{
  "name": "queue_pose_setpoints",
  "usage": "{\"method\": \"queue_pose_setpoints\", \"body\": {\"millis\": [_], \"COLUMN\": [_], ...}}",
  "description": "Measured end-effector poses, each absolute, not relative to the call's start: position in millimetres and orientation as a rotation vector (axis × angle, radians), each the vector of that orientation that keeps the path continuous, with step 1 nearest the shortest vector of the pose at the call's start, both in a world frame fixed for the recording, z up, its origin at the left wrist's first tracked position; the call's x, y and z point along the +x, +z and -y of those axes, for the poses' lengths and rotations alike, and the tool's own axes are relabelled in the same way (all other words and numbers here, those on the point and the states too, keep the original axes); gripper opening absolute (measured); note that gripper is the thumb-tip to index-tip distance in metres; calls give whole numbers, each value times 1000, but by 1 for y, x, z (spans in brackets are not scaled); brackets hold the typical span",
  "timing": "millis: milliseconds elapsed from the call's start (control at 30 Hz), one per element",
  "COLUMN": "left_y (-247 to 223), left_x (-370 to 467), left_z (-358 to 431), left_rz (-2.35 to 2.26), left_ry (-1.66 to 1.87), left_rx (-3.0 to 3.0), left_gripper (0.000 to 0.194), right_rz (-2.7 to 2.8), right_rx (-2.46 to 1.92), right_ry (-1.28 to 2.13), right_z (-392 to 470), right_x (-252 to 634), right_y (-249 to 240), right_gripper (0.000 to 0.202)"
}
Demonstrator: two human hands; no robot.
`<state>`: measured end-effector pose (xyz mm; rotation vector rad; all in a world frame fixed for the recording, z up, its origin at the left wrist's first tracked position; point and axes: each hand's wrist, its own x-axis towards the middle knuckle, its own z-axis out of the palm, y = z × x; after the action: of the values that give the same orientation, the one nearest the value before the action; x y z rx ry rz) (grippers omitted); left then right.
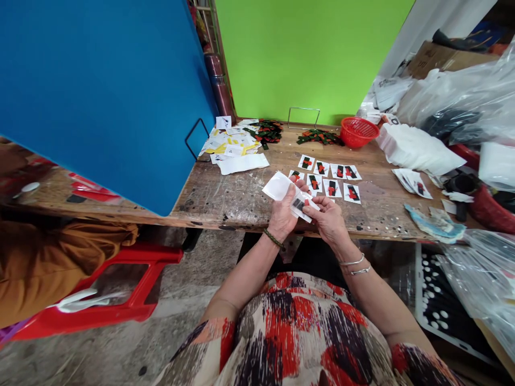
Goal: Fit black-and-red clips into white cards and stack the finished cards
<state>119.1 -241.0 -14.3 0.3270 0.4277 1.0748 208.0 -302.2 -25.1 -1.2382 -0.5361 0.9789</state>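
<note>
My left hand [282,214] is closed around white paper packets [277,186], which stick out past its thumb. My right hand [330,220] pinches the near edge of a small white packet [299,204] with a dark patch and a bit of red. Both hands meet at this packet, above the table's front edge. Just beyond them lie several white cards [322,168] in rows, each with a red and dark green piece on it. Two heaps of loose red and dark green pieces, a left heap [269,132] and a right heap [319,137], lie farther back.
A red basket [359,132] stands at the back right, near white bags [418,147] and a stack of finished-looking cards [411,181]. White and yellow papers [231,143] lie at the back left. Blue [120,96] and green [309,59] boards stand around the wooden table [225,195].
</note>
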Motion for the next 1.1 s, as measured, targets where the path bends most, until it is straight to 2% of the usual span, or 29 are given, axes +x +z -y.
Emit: {"method": "queue_pose_setpoints", "body": {"millis": [400,567,933,1100], "left_y": [-14,-12,-19,-18], "left_x": [126,124,127,122], "left_z": [248,242,244,237], "left_rz": [-466,-495,-482,-528], "left_ry": [1049,1058,1054,1063], "left_rx": [239,187,159,169], "left_gripper": [21,16,13,14], "right_rz": [519,543,549,590], "right_rx": [-1246,-1208,-1267,-1245], "right_ry": [889,993,880,967], "right_z": [295,299,297,302], "right_x": [204,204,202,203], "right_y": [-26,-23,-25,-23], "right_gripper": [60,63,58,58]}}
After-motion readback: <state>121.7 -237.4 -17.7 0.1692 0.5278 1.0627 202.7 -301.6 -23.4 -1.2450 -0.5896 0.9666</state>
